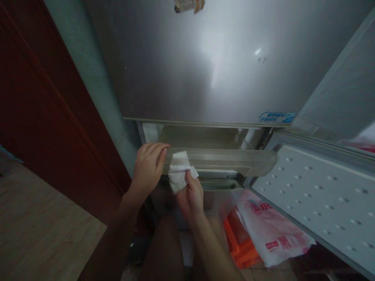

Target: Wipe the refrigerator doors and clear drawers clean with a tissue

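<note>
My right hand is closed around a crumpled white tissue, the thumb pressing on it. Dark smudges show near the tissue's lower left corner. To its left, my left hand has its fingers curled over the left end of a see-through drawer front, gripping the rim. This drawer sits partly pulled out of the lower part of a silver fridge. Beneath it a second clear drawer also juts out. The fridge's lower door stands swung out to the right, its dimpled white inner side showing.
Below the swung-out door, a white and red plastic bag lies over an orange crate on the floor. A dark red wooden door and a strip of pale green wall border the left side.
</note>
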`<state>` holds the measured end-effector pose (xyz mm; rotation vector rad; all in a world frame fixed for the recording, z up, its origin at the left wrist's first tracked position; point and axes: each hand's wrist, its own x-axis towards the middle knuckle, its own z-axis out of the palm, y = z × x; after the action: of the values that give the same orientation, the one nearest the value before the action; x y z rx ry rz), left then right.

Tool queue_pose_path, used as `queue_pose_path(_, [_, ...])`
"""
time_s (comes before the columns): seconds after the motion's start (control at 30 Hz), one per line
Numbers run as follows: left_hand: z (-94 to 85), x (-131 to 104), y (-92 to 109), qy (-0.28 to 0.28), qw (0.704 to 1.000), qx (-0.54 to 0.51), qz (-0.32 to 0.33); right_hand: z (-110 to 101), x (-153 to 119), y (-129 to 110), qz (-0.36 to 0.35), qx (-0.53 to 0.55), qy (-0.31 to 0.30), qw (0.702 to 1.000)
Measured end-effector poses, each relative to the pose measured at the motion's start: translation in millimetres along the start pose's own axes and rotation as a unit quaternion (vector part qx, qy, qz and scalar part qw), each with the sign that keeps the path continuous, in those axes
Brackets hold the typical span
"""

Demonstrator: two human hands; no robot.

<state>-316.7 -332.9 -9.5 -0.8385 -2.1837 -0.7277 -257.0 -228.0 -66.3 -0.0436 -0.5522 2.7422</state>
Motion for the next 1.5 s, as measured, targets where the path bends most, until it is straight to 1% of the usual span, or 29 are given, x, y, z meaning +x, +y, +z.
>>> queue_pose_path(0.1, [0.3, 0, 0, 0.004, 1.000, 0.001, 0.001, -3, 1, -3, 0.005, -0.008, 0.002, 1.000])
queue_pose_path(0.2, [0.7, 0, 0, 0.003, 1.000, 0.000, -0.002, -7, 0, -7, -0.004, -0.009, 0.013, 1.000])
queue_pose_path(0.3, [0.7, 0, 0, 0.001, 1.000, 0.000, -0.002, -4, -1, -4, -0.006, -0.009, 0.000, 1.000])
queue_pose_path(0.4, [0.8, 1, 0, 0.006, 1.000, 0.000, 0.001, 0, -1, 1, 0.009, -0.011, -0.007, 1.000])
queue_pose_path(0.5, [1.2, 0, 0, 0.011, 1.000, 0.004, 0.003, 1, -1, -4, 0.032, -0.007, -0.007, 0.999])
queue_pose_path(0.6, [1.4, 0, -1, 0.010, 1.000, 0.004, 0.000, -3, -3, -25, 0.050, 0.012, 0.019, 0.998])
queue_pose_path(0.7, [1.1, -1, -2, 0.008, 1.000, 0.002, 0.003, -13, -5, -59, 0.036, 0.037, 0.066, 0.996])
queue_pose_path(0.83, [0.9, 0, -2, 0.011, 1.000, 0.005, 0.004, -29, -6, -103, -0.029, 0.064, 0.108, 0.992])
queue_pose_path(0.9, [1.0, 0, -1, 0.012, 1.000, 0.006, 0.004, -34, -6, -114, -0.066, 0.073, 0.118, 0.988])
queue_pose_path(0.93, [1.0, 1, -1, 0.011, 1.000, 0.006, 0.003, -35, -6, -115, -0.080, 0.073, 0.119, 0.987])
queue_pose_path(0.97, [1.0, 1, -1, 0.010, 1.000, 0.006, 0.003, -35, -6, -113, -0.090, 0.070, 0.117, 0.987])
queue_pose_path(1.03, [0.8, 1, -1, 0.007, 1.000, 0.009, 0.004, -31, -6, -100, -0.094, 0.056, 0.103, 0.989])
queue_pose_path(1.17, [-0.3, 1, -1, 0.000, 1.000, 0.009, 0.006, -14, -6, -55, -0.054, 0.037, 0.057, 0.996])
queue_pose_path(1.3, [-0.8, 1, -1, -0.003, 1.000, 0.013, -0.001, 8, -6, -16, -0.036, 0.047, 0.050, 0.997])
queue_pose_path(1.4, [-0.8, 1, 0, -0.002, 1.000, 0.012, 0.000, 20, -6, 1, -0.012, 0.048, 0.053, 0.997])
queue_pose_path(1.5, [-0.4, 1, -1, 0.000, 1.000, 0.014, -0.001, 22, -6, 3, 0.000, 0.049, 0.044, 0.998])
